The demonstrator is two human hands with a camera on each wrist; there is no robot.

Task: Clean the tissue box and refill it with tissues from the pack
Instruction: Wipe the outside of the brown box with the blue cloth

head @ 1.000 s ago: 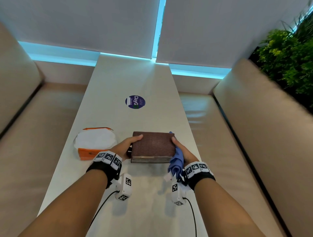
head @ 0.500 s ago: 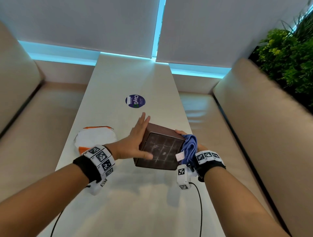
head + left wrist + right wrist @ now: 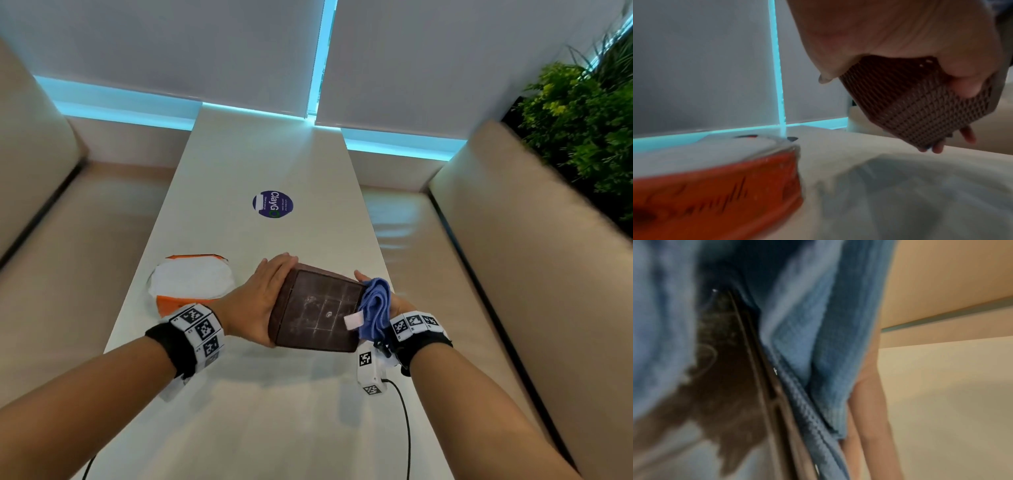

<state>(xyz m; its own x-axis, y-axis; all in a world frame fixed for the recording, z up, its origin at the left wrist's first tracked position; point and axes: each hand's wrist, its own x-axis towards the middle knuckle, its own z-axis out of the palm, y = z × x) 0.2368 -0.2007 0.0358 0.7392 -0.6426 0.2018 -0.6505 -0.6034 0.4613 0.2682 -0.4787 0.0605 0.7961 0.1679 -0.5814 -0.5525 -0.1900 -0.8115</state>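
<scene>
On my far left, the tissue pack (image 3: pixel 191 282) lies flat on the long white table (image 3: pixel 274 428), orange sides and white top. It looks soft and squashy, so I judge it light and easy to lift from its 2 long sides.

Next, my left hand (image 3: pixel 255 305) is held against the left end of the box (image 3: pixel 318 311), fingers long and mostly straight across the far face. In the left wrist view my thumb (image 3: pixel 964 78) bends over the woven side, so this hand clasps the box.

The box is brown and woven-textured, lifted off the table between my 2 hands and tipped so its flat bottom faces me. That bottom shows pale smears and a grid of ribs. I judge it to be rigid plastic, light and probably empty. The weave should give grip, while the smooth bottom may be slippery. Holding both short ends seems the safest grip.

On the right, a blue cloth (image 3: pixel 375 308) is trapped between the box's right end and my right hand (image 3: pixel 394 305). The cloth is soft and limp, with a white tag. My right fingers are mostly hidden behind it, so I cannot tell how they lie. Only fingertips (image 3: pixel 359 275) show at the far corner.
</scene>
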